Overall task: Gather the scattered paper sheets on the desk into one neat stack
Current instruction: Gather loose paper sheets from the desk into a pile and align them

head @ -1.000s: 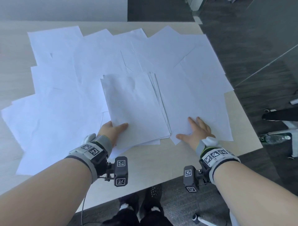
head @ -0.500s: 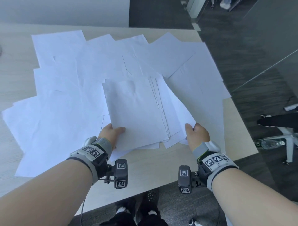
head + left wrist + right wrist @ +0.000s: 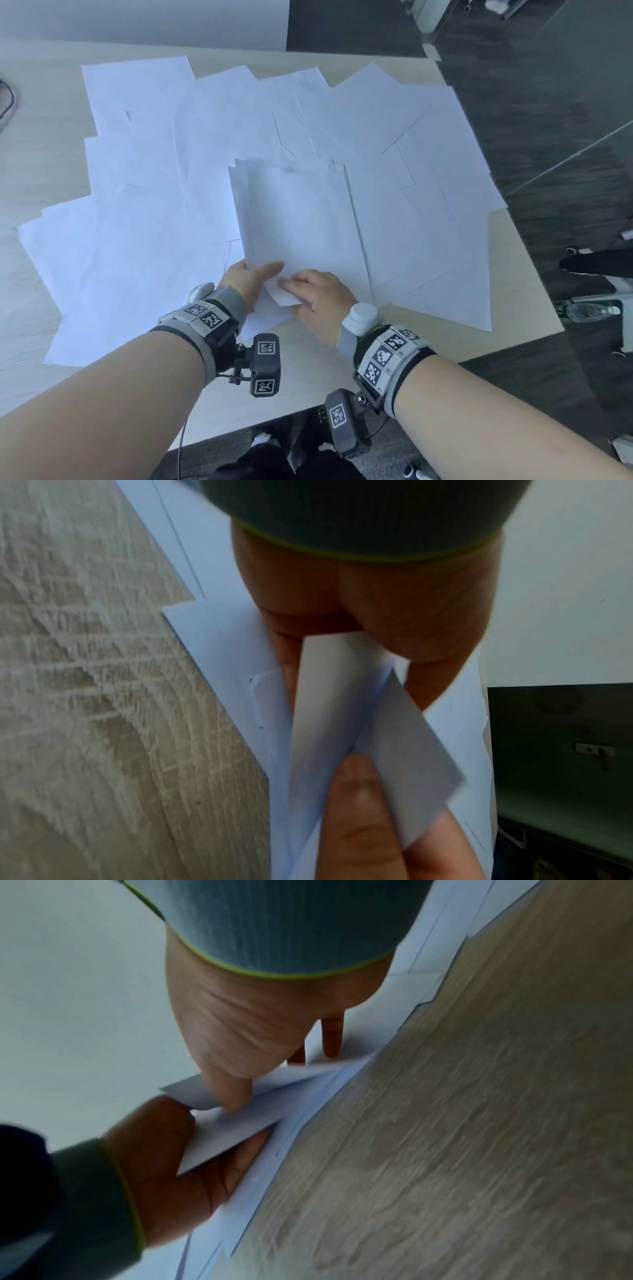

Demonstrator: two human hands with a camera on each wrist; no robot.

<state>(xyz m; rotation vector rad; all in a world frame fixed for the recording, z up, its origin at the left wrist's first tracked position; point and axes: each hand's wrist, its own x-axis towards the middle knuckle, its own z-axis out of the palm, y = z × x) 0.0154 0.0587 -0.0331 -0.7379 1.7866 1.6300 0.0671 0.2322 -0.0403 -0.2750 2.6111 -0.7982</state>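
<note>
The pale wood-grain desk [image 3: 41, 164] carries a wide sprawl of loose white paper sheets [image 3: 144, 219], overlapping from its far edge to the near one; over them, near the middle, lies the partial stack [image 3: 298, 219], roughly squared but with several edges fanned along its right side; the left hand [image 3: 248, 279] grips the stack's near left corner, thumb on top and fingers beneath; the right hand [image 3: 317, 296] pinches the near corner of one sheet [image 3: 394, 739], thumb curled over it, just beside the left thumb. The step in hand looks like feeding that sheet onto the pile; next the left grip should take it over, freeing the right hand to reach for the loose sheets at the right; most sheets remain ungathered.
</note>
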